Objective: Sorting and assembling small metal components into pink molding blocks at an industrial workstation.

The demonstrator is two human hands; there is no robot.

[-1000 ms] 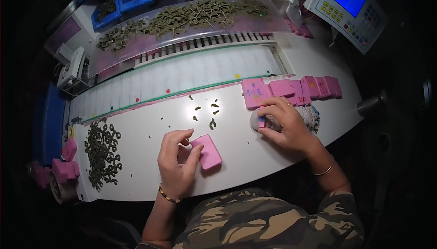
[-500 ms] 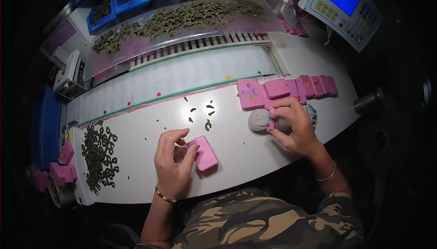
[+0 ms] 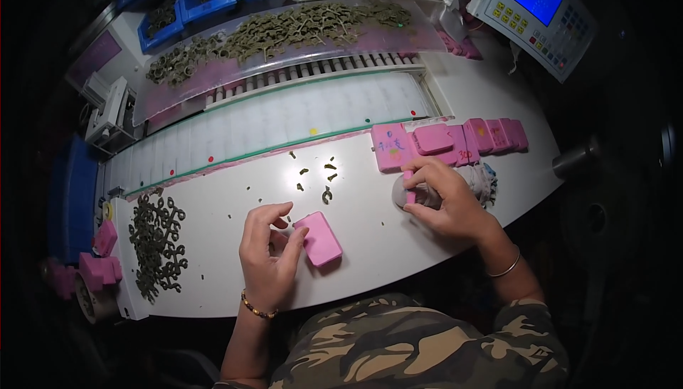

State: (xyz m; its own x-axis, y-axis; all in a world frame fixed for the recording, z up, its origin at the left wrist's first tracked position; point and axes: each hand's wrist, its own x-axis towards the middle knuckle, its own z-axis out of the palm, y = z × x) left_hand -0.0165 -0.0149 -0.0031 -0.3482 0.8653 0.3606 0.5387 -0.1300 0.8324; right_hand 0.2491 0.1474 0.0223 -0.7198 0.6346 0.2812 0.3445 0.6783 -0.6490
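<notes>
A thin pink slab [image 3: 410, 187], seen edge-on, is pinched between the thumb and fingers of my right hand [image 3: 449, 200]. Just behind that hand sits a pale grey cloth pouch [image 3: 400, 195], partly covered by it. My left hand [image 3: 272, 250] hovers at the table with its fingers curved and apart. Its thumb overlaps the left edge of a thicker pink block [image 3: 324, 239] lying flat; whether they touch I cannot tell. Beyond the block are several small dark green pieces, among them a curved one [image 3: 327, 195].
A pile of green branched pieces [image 3: 153, 246] lies at the left. Pink blocks [image 3: 393, 161] line the right back, near a screen panel [image 3: 533, 12]. Across the back run a white belt with a green edge [image 3: 270, 141] and a clear tray [image 3: 206, 76] heaped with green pieces; blue bins [image 3: 206, 4] stand behind.
My right hand has shifted a little left, carrying the pink slab in front of the pouch. Coloured dots on the belt have moved left. My left hand has hardly moved.
</notes>
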